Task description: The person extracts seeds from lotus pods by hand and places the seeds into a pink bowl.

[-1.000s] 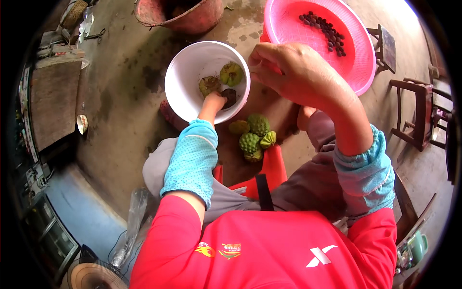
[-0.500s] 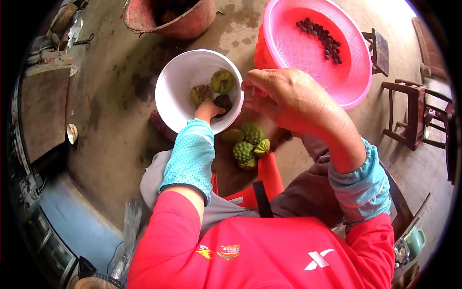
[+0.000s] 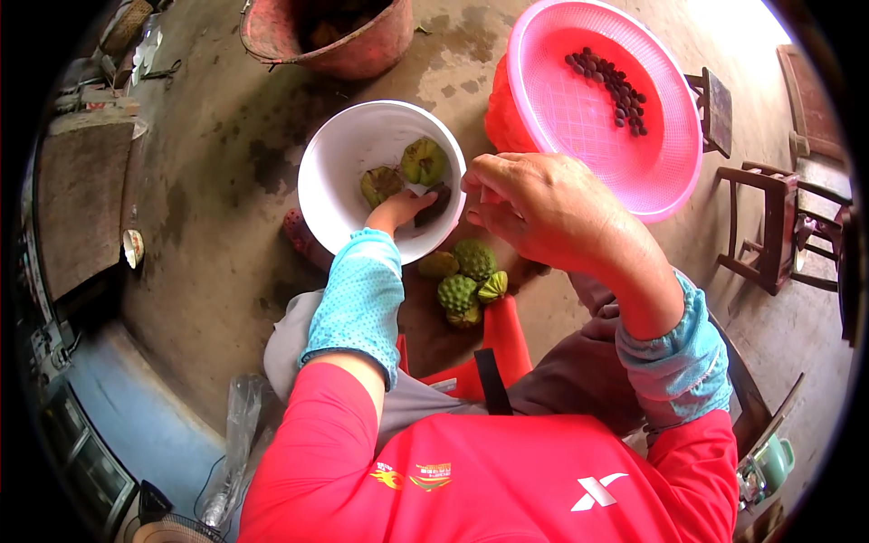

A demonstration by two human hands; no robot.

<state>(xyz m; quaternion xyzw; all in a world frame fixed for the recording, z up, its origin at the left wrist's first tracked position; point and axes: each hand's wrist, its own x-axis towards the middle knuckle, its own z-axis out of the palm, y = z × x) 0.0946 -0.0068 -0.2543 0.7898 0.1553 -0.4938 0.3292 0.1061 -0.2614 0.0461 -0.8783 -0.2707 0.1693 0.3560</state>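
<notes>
While left grip (image 3: pixel 396 212) holds dark lump (image 3: pixel 434 205) (shirt logo (image 3: pixel 596 490) below), right grip (image 3: pixel 547 204) is unclear.

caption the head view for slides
Left hand inside a white bucket, right hand beside it, bumpy green fruits nearby, dark round pieces in a pink basket.

Red shirt (image 3: pixel 507 462); turquoise oversleeves (image 3: pixel 355 294)

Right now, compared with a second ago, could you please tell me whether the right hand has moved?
Yes: judged against the green fruits, the right hand has come lower in the view, nearer to them.
</notes>
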